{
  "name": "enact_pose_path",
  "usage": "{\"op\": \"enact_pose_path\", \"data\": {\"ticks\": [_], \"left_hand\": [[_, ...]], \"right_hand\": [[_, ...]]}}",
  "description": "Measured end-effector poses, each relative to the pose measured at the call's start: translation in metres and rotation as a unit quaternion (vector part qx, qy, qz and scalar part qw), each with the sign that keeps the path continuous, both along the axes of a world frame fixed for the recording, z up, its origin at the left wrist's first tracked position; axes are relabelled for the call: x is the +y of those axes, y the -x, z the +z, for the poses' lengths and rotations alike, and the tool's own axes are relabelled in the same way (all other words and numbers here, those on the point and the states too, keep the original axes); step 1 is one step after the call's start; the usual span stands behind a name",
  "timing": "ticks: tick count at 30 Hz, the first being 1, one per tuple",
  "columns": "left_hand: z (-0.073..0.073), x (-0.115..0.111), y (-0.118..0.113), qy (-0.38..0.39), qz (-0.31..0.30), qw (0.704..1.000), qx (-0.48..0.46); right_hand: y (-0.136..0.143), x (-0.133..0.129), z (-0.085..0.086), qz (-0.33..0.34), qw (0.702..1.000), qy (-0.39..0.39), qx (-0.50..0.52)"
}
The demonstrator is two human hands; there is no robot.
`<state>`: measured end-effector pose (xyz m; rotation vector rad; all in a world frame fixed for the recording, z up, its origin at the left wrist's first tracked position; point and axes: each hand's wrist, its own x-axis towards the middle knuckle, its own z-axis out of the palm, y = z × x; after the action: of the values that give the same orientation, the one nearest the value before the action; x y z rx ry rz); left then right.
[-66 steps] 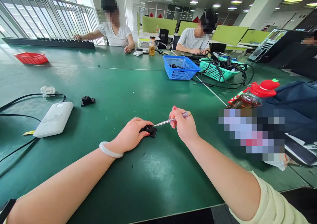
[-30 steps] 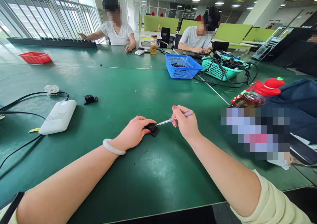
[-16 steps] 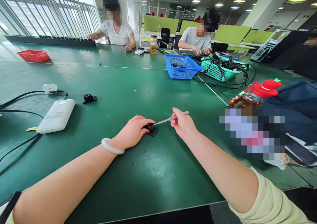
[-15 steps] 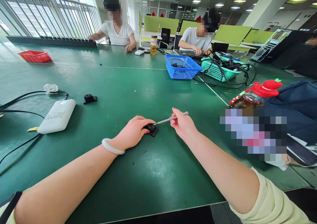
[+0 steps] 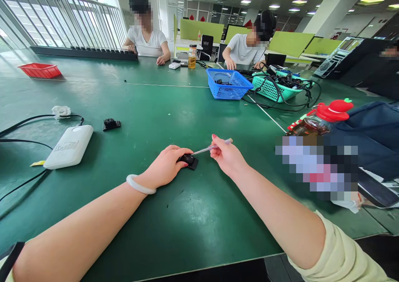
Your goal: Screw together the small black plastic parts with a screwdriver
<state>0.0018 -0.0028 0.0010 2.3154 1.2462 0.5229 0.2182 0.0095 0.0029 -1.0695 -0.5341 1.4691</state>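
Note:
A small black part (image 5: 190, 161) rests on the green table (image 5: 193, 215) in front of me, with my left hand (image 5: 166, 165) closed around its left side, thumb and fingers gripping it. A slim screwdriver (image 5: 204, 150) with a clear handle is pinched in my right hand (image 5: 227, 154), its shaft slanting down to the left. The tip meets the top of the black part; the exact spot is too small to tell. Another black part (image 5: 111, 124) lies farther off to the left, touched by neither hand.
On the left are a white power bank (image 5: 69, 147) with cables and a red tray (image 5: 40, 70). Blue (image 5: 229, 87) and green baskets (image 5: 269, 87) with cables stand at the back. A red-capped bottle (image 5: 321, 118) and dark bag are on the right. Two people sit opposite.
Both hands hold the same things in nearly the same place. Across the table, a long black strip has shifted right, and one seated person's hand has moved left.

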Motion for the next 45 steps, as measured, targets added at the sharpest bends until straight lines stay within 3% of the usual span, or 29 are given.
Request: {"op": "enact_pose_path", "data": {"ticks": [14, 21, 26, 34, 38, 41, 45], "left_hand": [[0.003, -0.003, -0.001, -0.024, 0.011, 1.0, 0.006], [0.002, -0.001, -0.001, -0.022, 0.001, 1.0, 0.009], [0.002, -0.001, -0.001, -0.026, 0.001, 1.0, 0.005], [0.0, -0.001, 0.0, -0.033, 0.007, 0.999, 0.008], [0.001, -0.001, 0.0, -0.033, -0.002, 0.999, 0.011], [0.001, -0.002, 0.0, -0.03, -0.003, 0.999, 0.015], [0.001, -0.002, 0.001, -0.041, -0.001, 0.999, 0.018]], "right_hand": [[-0.005, -0.003, 0.004, -0.02, 0.999, 0.016, -0.03], [-0.005, -0.007, 0.011, -0.024, 0.988, -0.115, -0.105], [-0.001, -0.015, 0.014, 0.02, 0.963, -0.217, -0.157], [0.005, -0.028, 0.015, 0.127, 0.929, -0.273, -0.215], [0.002, -0.029, 0.016, 0.071, 0.923, -0.314, -0.212], [-0.001, -0.027, 0.013, 0.014, 0.901, -0.371, -0.225], [-0.001, -0.027, 0.005, 0.032, 0.86, -0.409, -0.304]]}}
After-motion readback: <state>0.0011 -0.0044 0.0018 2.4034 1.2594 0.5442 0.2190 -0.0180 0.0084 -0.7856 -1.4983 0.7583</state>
